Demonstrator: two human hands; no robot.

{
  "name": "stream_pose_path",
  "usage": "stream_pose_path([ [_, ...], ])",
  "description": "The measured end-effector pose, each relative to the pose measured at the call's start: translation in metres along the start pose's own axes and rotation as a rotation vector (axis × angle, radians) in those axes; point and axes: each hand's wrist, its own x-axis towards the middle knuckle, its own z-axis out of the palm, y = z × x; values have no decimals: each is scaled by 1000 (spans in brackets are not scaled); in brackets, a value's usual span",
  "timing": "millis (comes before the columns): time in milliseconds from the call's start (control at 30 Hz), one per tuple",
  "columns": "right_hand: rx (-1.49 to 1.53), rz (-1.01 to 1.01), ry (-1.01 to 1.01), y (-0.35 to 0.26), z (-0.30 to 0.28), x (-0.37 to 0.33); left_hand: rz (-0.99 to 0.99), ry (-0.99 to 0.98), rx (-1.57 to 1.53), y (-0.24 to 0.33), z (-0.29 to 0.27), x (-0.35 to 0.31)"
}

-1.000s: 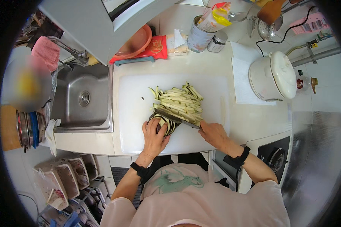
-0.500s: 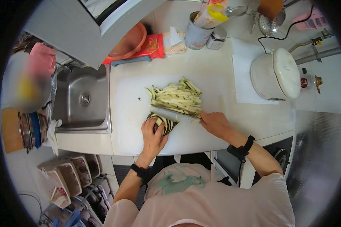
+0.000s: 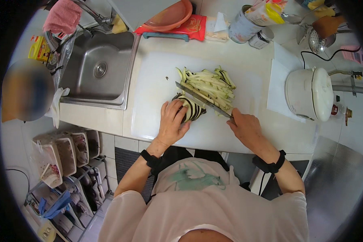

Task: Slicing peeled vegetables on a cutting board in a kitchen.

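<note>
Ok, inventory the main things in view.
cutting board: 1, white, centre
vegetable strips: many, pale green, on board
sliced vegetable stack: 1, dark-and-pale, near strips
knife: 1, grey, by strips
sink: 1, steel-grey, left
cloth: 1, pink, upper left
basin: 1, orange, top
packet: 1, red, by basin
tin: 1, pale blue, top
pot: 1, white, right
bins: several, cream, lower left
wristbands: 2, black, wrists
left hand: 1, bare, holding stack
right hand: 1, bare, gripping knife

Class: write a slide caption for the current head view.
Left hand steadying striped vegetable slices, right hand gripping a knife beside cut strips, on a white board.
</note>
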Motion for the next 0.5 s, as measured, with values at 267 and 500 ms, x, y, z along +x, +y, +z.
stream_pose_path([
  [267,-60,-1,-33,-15,-7,-16,105,56,-147,-7,7,6],
  [500,-112,111,-129,-24,-10,-24,112,20,-139,-12,9,7],
])
